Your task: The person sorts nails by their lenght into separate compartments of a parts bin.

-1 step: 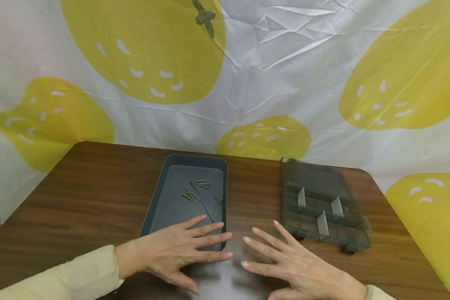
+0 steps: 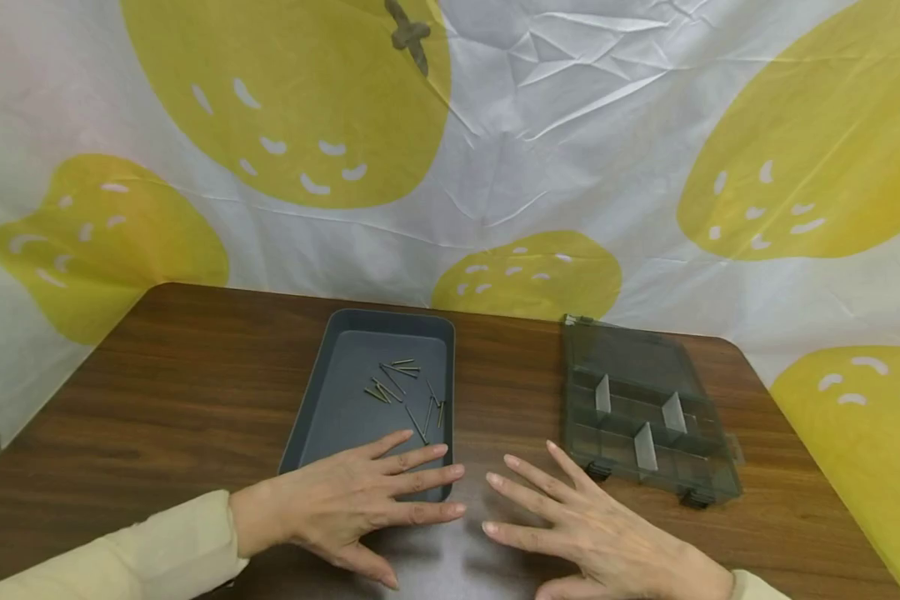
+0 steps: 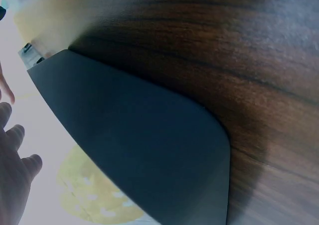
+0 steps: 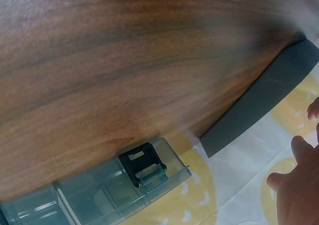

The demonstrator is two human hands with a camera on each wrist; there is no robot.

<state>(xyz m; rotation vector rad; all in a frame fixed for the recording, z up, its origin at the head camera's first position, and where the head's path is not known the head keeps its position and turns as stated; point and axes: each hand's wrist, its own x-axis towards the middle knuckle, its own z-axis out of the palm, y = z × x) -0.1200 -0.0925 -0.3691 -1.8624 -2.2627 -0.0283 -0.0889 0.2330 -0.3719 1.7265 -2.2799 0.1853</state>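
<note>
"fingers first. left hand?"

"splayed, nearly straight, pointing right. back of hand faces the head camera. pale sleeve at the wrist."

"touching anything?"

"head view puts it across the near end of the gray tray. contact: can't tell from there. left wrist view has fingertips at the frame edge, apart from the tray wall."

"tray contents?"

"thin metal fasteners, loose, mostly toward the tray's right side, beyond the fingertips. some brassy, some darker. screws or nails, too small to call. tray sits flat on the wood-grain table."

"next over?"

"right hand. also splayed, fingers pointing left and away from the body. tips near the left hand's, strip of table showing between."

"what's closest to it on the right?"

"smoky clear box, just beyond the hand, lying on the table. pale upright dividers inside, black latches along the near edge. right wrist view shows one latch up close, fingers apart from it. latched or not: can't tell."

"behind all that?"

"white cloth, big yellow fruit print, full width."
</note>
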